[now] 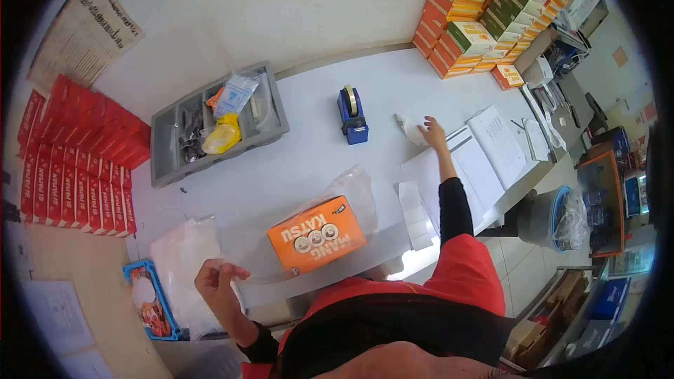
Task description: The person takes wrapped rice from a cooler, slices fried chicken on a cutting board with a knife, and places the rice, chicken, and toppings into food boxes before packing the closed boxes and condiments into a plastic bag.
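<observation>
An orange box (317,235) with white and black lettering lies on the table near its front edge, with a clear plastic bag (357,193) around or under it. My left hand (221,282) is closed at the left of the box, fingers pinched at the edge of clear plastic; what it holds is hard to make out. Over the right part of the table my right hand (433,131) has its fingers apart, beside a crumpled white paper (410,128) and above the sheets (449,168). A blue tape dispenser (353,116) stands further back at the middle.
A grey divided tray (163,151) holds small packets at the back left. Red boxes (84,158) are stacked at the left; orange and green boxes (484,21) at the back right. Plastic bags (186,267) and a blue basket (168,309) are at the front left.
</observation>
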{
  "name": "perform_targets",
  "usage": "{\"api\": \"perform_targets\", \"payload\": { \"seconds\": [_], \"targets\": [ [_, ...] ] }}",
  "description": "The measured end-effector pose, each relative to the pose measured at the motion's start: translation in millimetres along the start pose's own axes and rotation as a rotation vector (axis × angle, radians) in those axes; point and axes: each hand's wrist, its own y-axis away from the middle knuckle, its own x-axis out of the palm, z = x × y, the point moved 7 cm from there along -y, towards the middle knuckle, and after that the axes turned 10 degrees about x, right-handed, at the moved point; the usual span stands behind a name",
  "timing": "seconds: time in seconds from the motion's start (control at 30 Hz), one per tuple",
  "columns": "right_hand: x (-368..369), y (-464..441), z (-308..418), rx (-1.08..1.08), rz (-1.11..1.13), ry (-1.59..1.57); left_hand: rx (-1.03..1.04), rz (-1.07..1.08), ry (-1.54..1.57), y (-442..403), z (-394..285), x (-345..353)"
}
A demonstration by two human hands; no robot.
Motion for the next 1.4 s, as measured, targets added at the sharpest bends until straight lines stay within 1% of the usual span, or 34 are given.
{"api": "perform_targets", "payload": {
  "seconds": [0.03, 0.07, 0.13, 0.2, 0.23, 0.3, 0.33, 0.4, 0.43, 0.53, 0.57, 0.63, 0.67, 0.7, 0.73, 0.77, 0.8, 0.83, 0.87, 0.9, 0.97, 1.0, 1.03, 1.07, 1.1, 1.13, 1.17, 1.2, 1.23, 1.27, 1.3, 1.33, 1.37, 1.4],
  "targets": [
    [4.5, 12.7, 9.2, 0.005, 0.004, 0.007, -0.009, 0.002, -0.001, -0.2, 3.7, 1.2],
    [-1.5, 36.4, 44.2, -0.221, -0.216, 0.243, 0.002, -0.025, 0.018, 0.4, 5.5, 0.3],
    [10.7, 51.7, 57.8, -0.455, -0.417, 0.477, 0.011, -0.072, 0.006, 1.0, 10.3, -3.0],
    [37.0, 48.5, 65.7, -0.638, -0.410, 0.509, 0.008, -0.096, -0.001, 2.1, 13.4, -0.9],
    [43.9, 45.8, 66.3, -0.644, -0.400, 0.502, 0.014, -0.109, -0.004, 3.5, 12.3, -1.3],
    [54.9, 27.1, 56.4, 0.008, 0.167, -0.365, 0.012, -0.127, -0.023, 7.6, 7.6, -3.3],
    [42.9, 37.8, 76.8, 0.009, 0.177, -0.369, 0.007, -0.133, -0.033, 9.5, 5.7, -4.1],
    [19.0, 81.8, 129.4, 0.214, 0.576, -0.894, -0.022, -0.139, -0.059, 13.3, 6.0, -6.5],
    [3.7, 96.4, 147.3, 0.224, 0.577, -0.897, -0.050, -0.139, -0.075, 14.8, 7.7, -7.5],
    [-24.2, 129.3, 189.4, 0.108, 0.693, -0.896, -0.079, -0.157, -0.073, 17.4, 10.8, -10.5],
    [-25.8, 133.7, 192.4, 0.113, 0.690, -0.901, -0.078, -0.152, -0.077, 18.0, 11.3, -10.5],
    [-25.3, 141.4, 203.1, 0.049, 0.739, -0.949, -0.055, -0.144, -0.084, 18.3, 10.1, -11.0],
    [-13.6, 142.4, 197.2, 0.070, 0.737, -0.944, -0.052, -0.148, -0.088, 17.6, 8.9, -11.1],
    [-1.9, 142.8, 187.2, 0.062, 0.749, -0.946, -0.068, -0.106, -0.113, 17.4, 8.8, -9.2],
    [15.0, 143.0, 171.4, 0.045, 0.758, -0.738, -0.081, -0.077, -0.141, 17.3, 8.0, -9.8],
    [31.4, 144.5, 163.1, 0.019, 0.763, -0.533, -0.068, -0.108, -0.151, 16.0, 6.7, -15.6],
    [43.2, 151.5, 164.1, -0.011, 0.792, -0.538, 0.003, -0.055, -0.147, 12.3, 4.7, -16.3],
    [32.8, 150.5, 171.7, -0.257, 0.413, -0.287, 0.076, 0.000, -0.145, 9.0, 4.2, -18.3],
    [17.4, 155.6, 196.5, -0.482, 0.013, -0.046, 0.112, -0.064, -0.297, 2.1, 4.0, -31.0],
    [23.9, 150.0, 214.6, -0.509, 0.022, -0.063, 0.125, -0.093, -0.304, -1.8, 5.7, -38.0],
    [12.1, 155.2, 286.5, -0.695, 0.004, -0.222, 0.201, -0.212, -0.334, -25.7, -5.6, -41.3],
    [29.0, 150.3, 313.5, -0.754, 0.078, -0.330, 0.229, -0.200, -0.320, -40.9, -3.0, -39.7],
    [53.9, 146.6, 338.8, -0.744, 0.252, -0.389, 0.249, -0.126, -0.342, -59.1, 4.5, -36.2],
    [79.4, 146.4, 365.7, -0.735, 0.427, -0.446, 0.188, -0.112, -0.252, -78.2, 17.2, -26.2],
    [108.5, 147.5, 391.6, -0.733, 0.513, -0.438, 0.114, -0.041, -0.263, -98.2, 29.1, -14.1],
    [139.2, 150.5, 414.6, -0.733, 0.596, -0.428, 0.060, 0.024, -0.218, -117.4, 55.0, -10.0],
    [163.2, 153.0, 434.5, -0.752, 0.602, -0.440, 0.071, 0.071, -0.225, -135.6, 78.0, -6.5],
    [189.8, 162.2, 453.4, -0.856, 0.640, -0.357, 0.079, 0.120, -0.230, -151.4, 101.4, -2.0],
    [210.6, 172.6, 468.4, -0.957, 0.674, -0.271, 0.135, 0.094, -0.324, -165.0, 120.9, 0.0],
    [221.3, 178.3, 479.2, -0.972, 0.675, -0.279, 0.190, 0.069, -0.419, -177.8, 136.6, 1.9],
    [222.3, 191.8, 490.6, -1.158, 0.497, -0.209, 0.198, 0.059, -0.426, -189.8, 148.9, 1.5],
    [225.2, 206.4, 497.4, -1.332, 0.311, -0.134, 0.282, 0.049, -0.600, -199.7, 154.4, 1.2],
    [241.5, 211.2, 498.0, -1.341, 0.312, -0.138, 0.362, 0.039, -0.773, -209.1, 159.9, 1.8],
    [267.3, 214.4, 494.9, -1.293, 0.358, 0.016, 0.361, 0.033, -0.775, -219.4, 170.7, 0.4]
  ]
}}
